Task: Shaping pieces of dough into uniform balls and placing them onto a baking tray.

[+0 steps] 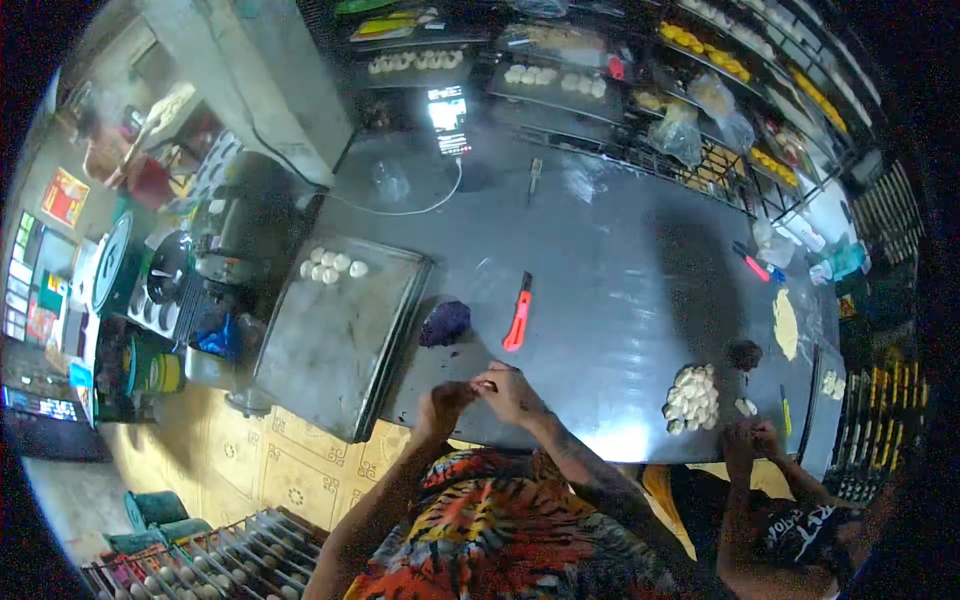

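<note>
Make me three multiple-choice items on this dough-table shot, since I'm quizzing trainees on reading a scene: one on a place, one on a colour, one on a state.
1. Where do the shaped white dough pieces lie on the baking tray?
A. in its far corner
B. spread over all of it
C. along its near edge

2. What colour is the utility knife on the table?
A. green
B. orange-red
C. white

3. How are the person's left hand and right hand placed?
A. far apart, flat on the table
B. one resting on the tray
C. close together at the table's near edge

Answers: 1 A, the pieces cluster in the far corner and the rest is bare; 2 B, its handle is orange-red; 3 C, both hands meet, pinching something small.
</note>
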The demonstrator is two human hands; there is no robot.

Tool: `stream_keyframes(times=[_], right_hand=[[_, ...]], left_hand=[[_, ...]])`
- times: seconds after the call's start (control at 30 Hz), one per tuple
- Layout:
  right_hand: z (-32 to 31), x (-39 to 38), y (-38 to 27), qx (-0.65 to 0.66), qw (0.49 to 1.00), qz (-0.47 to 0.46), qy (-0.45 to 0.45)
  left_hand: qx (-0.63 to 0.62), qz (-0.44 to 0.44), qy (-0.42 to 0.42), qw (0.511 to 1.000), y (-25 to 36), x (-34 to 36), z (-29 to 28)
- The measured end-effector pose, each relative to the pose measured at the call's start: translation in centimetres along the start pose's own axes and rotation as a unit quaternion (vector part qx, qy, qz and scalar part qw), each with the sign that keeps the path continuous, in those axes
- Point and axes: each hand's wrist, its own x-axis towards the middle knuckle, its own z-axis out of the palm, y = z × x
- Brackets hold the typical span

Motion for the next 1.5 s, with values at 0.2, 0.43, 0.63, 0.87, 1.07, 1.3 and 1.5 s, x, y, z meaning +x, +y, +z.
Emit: stream_keyframes(times=[0.2, 0.43, 0.63, 0.87, 1.07, 1.3, 1.5], right_hand=[[2.8, 0.7, -1.3, -0.018, 0.983, -0.136, 0.121], [5.4, 7.5, -3.8, 0.138, 0.984, 0.034, 0.109], [9.5, 16.5, -4.9, 0.130, 0.987, 0.026, 0.086], [11.9, 23.1, -5.1, 0.238, 0.970, 0.046, 0.007], [5.0, 13.4, -5.9, 0.278, 0.932, 0.231, -0.020], [-2.6, -6.7, 1.1, 0.131, 0.942, 0.293, 0.097], [-12.4, -18.8, 12.0, -0.091, 0.905, 0.255, 0.328]], left_hand=[[0.133, -0.091, 0.021, 0.987, 1.5, 1.2, -1.2], [0.054, -0.173, 0.069, 0.981, -0.3, 3.3, -7.4], [-0.270, -0.302, 0.195, 0.893, -3.8, 4.8, -15.3], [-0.145, -0.306, 0.174, 0.925, -9.9, 8.5, -22.7], [0.214, -0.070, 0.087, 0.970, -15.5, 11.0, -25.6], [0.610, 0.200, 0.032, 0.766, -18.3, 9.9, -25.2], [0.471, 0.086, 0.067, 0.875, -16.1, 8.8, -25.5]])
